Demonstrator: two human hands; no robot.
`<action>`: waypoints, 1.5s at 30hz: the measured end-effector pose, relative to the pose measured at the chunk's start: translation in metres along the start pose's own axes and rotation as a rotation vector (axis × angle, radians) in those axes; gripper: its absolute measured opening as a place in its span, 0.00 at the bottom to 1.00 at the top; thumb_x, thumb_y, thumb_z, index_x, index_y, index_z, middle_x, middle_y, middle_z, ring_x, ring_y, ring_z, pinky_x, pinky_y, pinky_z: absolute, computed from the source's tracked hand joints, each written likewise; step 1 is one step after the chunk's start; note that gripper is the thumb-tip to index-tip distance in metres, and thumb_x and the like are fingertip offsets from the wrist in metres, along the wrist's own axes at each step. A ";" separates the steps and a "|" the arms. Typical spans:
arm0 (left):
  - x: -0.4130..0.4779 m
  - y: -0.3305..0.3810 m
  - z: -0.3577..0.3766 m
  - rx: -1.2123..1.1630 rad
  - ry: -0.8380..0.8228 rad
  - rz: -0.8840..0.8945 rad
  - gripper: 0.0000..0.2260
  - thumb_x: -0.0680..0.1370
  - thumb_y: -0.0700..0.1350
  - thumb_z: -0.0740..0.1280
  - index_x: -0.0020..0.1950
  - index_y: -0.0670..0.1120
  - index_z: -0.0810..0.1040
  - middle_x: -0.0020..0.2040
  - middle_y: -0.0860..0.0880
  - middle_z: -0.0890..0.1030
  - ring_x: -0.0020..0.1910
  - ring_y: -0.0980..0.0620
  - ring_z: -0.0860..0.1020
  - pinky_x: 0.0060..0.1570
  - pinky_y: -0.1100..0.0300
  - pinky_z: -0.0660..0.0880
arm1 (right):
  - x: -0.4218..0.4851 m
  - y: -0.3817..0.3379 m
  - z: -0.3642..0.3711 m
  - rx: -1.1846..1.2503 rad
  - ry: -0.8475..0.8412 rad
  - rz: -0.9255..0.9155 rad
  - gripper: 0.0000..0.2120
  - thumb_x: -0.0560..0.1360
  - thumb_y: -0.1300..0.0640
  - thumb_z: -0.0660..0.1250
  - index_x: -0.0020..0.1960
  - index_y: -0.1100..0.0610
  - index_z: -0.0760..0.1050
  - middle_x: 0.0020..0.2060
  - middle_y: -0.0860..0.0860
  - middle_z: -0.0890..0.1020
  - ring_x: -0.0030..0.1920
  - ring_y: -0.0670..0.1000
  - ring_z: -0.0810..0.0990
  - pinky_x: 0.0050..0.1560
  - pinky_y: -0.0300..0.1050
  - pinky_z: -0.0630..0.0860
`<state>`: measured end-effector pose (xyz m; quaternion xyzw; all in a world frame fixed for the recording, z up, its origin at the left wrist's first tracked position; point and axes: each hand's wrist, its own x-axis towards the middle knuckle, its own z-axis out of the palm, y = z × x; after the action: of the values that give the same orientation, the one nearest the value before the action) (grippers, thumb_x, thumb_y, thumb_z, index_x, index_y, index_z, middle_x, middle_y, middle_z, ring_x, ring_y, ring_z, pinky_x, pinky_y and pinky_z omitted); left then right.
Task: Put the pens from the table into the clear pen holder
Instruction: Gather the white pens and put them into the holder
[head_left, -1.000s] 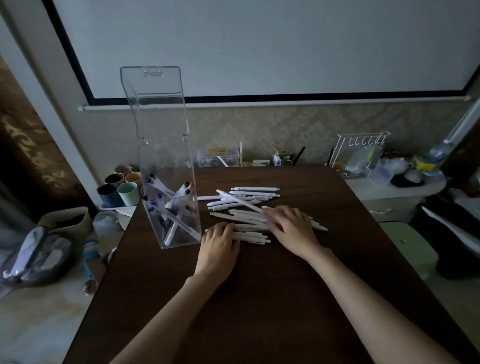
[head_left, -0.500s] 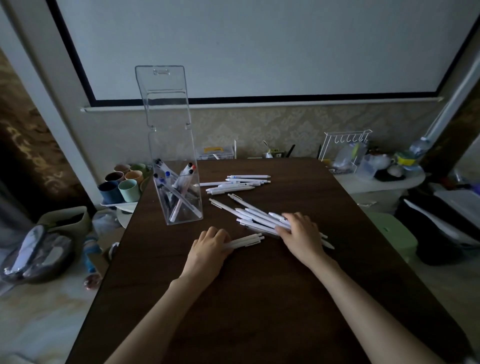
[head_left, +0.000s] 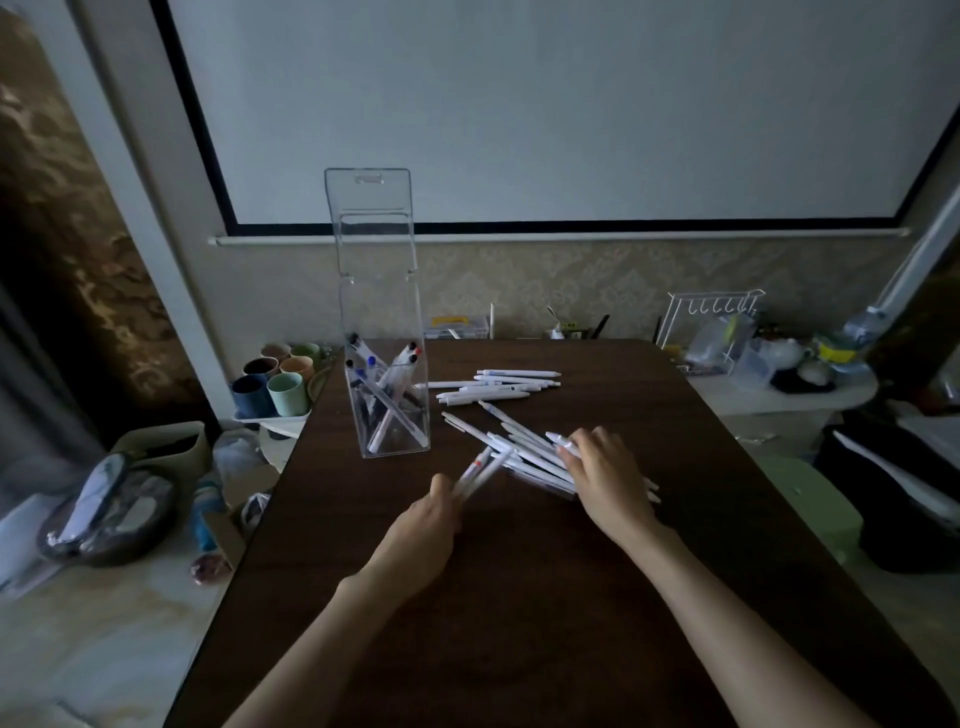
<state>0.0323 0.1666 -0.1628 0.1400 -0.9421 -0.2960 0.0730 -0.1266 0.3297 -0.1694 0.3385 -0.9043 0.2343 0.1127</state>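
Observation:
A tall clear pen holder (head_left: 387, 410) stands near the left edge of the dark wooden table (head_left: 519, 597) with several pens leaning inside it. My left hand (head_left: 423, 530) is closed on a small bunch of white pens (head_left: 480, 470) that angle up and to the right, just off the table. My right hand (head_left: 605, 475) rests on a loose pile of white pens (head_left: 524, 449) in the middle of the table, fingers curled over them with one pen at the fingertips. A second group of white pens (head_left: 493, 387) lies farther back, to the right of the holder.
Several coloured cups (head_left: 278, 387) stand on a tray off the table's left edge. A white wire rack (head_left: 711, 322) and containers crowd a side surface at the right. A projector screen (head_left: 519, 104) covers the back wall. A bag (head_left: 109, 512) lies on the floor at left.
My left hand has closed around a few pens and lifted them off the table, tips tilted upward. My right hand stays on the pile. The camera has shifted, so the holder appears nearer the centre.

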 end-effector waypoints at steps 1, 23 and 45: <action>-0.001 0.000 -0.004 -0.129 0.034 -0.013 0.03 0.80 0.42 0.52 0.50 0.45 0.64 0.41 0.47 0.74 0.35 0.52 0.73 0.35 0.59 0.71 | 0.003 -0.005 -0.005 0.032 0.049 -0.029 0.11 0.79 0.52 0.57 0.48 0.59 0.73 0.42 0.53 0.75 0.45 0.54 0.73 0.45 0.47 0.70; 0.128 -0.008 -0.154 -0.515 0.488 -0.081 0.03 0.75 0.37 0.65 0.46 0.39 0.71 0.38 0.46 0.75 0.36 0.52 0.73 0.40 0.55 0.72 | 0.084 -0.111 -0.010 0.615 0.326 -0.077 0.24 0.74 0.40 0.55 0.27 0.55 0.64 0.19 0.49 0.66 0.20 0.50 0.67 0.22 0.50 0.66; 0.063 -0.078 -0.069 -0.574 0.418 -0.191 0.35 0.69 0.43 0.72 0.71 0.54 0.59 0.64 0.48 0.76 0.61 0.50 0.77 0.59 0.43 0.75 | 0.149 -0.192 0.021 0.540 0.356 -0.093 0.16 0.74 0.50 0.65 0.32 0.56 0.68 0.23 0.51 0.74 0.25 0.52 0.74 0.26 0.44 0.68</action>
<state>0.0044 0.0491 -0.1480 0.2587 -0.7679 -0.5188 0.2724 -0.1104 0.1088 -0.0671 0.3508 -0.7592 0.5159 0.1858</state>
